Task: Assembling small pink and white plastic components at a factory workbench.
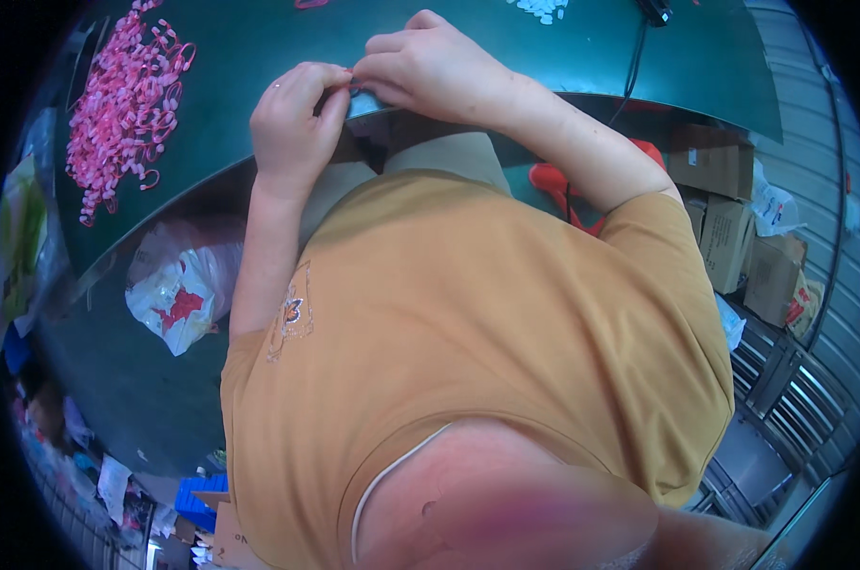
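My left hand (pixel 299 125) and my right hand (pixel 432 72) meet at the near edge of the dark green table (pixel 563 59). Thumb and fingers of both are pinched together on a thin red-pink cord (pixel 356 86), of which only a short bit shows between the fingertips. Just below the fingertips a light blue patch (pixel 363 104) lies at the table edge; its kind is hard to make out. Left of my left hand is a big heap of pink cord loops (pixel 131 109) with small pale pink end pieces.
Small white pieces (pixel 542 9) lie at the far side, with a black device (pixel 654 11) and its cable to their right. A red stool (pixel 550 180) stands under the table. Cardboard boxes (pixel 713 161) are stacked at the right. A plastic bag (pixel 178 285) hangs at the lower left.
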Demonstrator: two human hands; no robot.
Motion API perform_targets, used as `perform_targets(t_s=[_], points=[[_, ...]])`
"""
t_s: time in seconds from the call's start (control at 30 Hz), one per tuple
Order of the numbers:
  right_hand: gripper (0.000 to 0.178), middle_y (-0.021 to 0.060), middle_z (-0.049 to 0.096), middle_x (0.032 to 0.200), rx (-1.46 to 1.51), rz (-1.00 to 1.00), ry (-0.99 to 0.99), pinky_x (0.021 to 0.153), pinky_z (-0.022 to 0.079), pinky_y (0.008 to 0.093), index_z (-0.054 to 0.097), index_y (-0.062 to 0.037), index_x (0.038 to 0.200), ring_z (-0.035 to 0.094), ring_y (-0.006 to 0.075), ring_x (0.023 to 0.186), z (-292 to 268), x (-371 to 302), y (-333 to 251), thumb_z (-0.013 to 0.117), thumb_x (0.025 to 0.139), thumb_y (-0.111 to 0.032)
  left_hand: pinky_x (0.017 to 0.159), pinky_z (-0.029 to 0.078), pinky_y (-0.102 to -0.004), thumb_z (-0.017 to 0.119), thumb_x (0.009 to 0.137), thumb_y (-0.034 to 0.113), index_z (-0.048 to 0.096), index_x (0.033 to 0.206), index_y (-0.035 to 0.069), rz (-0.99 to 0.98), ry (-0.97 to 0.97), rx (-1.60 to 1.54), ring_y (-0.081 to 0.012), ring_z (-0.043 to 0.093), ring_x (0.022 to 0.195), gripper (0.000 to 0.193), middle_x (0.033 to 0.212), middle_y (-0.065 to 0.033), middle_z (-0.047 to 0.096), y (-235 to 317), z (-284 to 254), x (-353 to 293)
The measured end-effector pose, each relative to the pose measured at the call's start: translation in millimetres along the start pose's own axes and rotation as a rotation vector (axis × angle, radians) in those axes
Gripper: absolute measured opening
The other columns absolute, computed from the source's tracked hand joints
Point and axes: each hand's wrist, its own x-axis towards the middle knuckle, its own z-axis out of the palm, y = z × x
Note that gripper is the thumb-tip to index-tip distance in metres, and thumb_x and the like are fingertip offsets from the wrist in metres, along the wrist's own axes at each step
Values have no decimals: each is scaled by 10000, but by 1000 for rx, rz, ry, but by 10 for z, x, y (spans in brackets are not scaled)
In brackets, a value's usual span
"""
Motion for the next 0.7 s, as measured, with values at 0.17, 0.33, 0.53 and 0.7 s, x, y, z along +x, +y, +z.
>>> perform_targets(t_s=[0.17, 0.33, 0.53, 0.7], points=[[125, -1, 674, 932, -217, -1, -36, 999, 490, 439, 744, -176, 1075, 738, 190, 916, -4, -22, -137, 736, 953, -205, 798, 601, -383, 796, 887, 47, 745, 961, 106, 20, 38, -7, -270, 769, 898, 108, 963, -45, 802, -6, 13, -2], [104, -12, 647, 899, -288, -23, 26, 977, 488, 447, 695, -169, 1009, 699, 188, 869, 20, -26, -188, 759, 927, -172, 809, 603, -383, 788, 895, 54, 747, 962, 110, 12, 22, 20, -275, 768, 904, 96, 973, -45, 802, 9, -14, 15], [152, 8, 690, 926, -113, 40, 54, 984, 488, 433, 739, -155, 1105, 711, 226, 912, 67, -83, -139, 755, 972, -227, 809, 602, -377, 784, 908, 41, 751, 976, 101, -34, 13, -56, -271, 772, 916, 97, 980, -61, 795, 42, -42, -5], [243, 100, 764, 1065, 96, 160, 65, 862, 578, 455, 785, -123, 1206, 742, 332, 919, -129, -43, 226, 720, 1025, -271, 840, 608, -366, 759, 953, 4, 761, 1031, 97, -62, 49, 35, -248, 778, 928, 122, 1028, -74, 788, -55, -434, 101]])
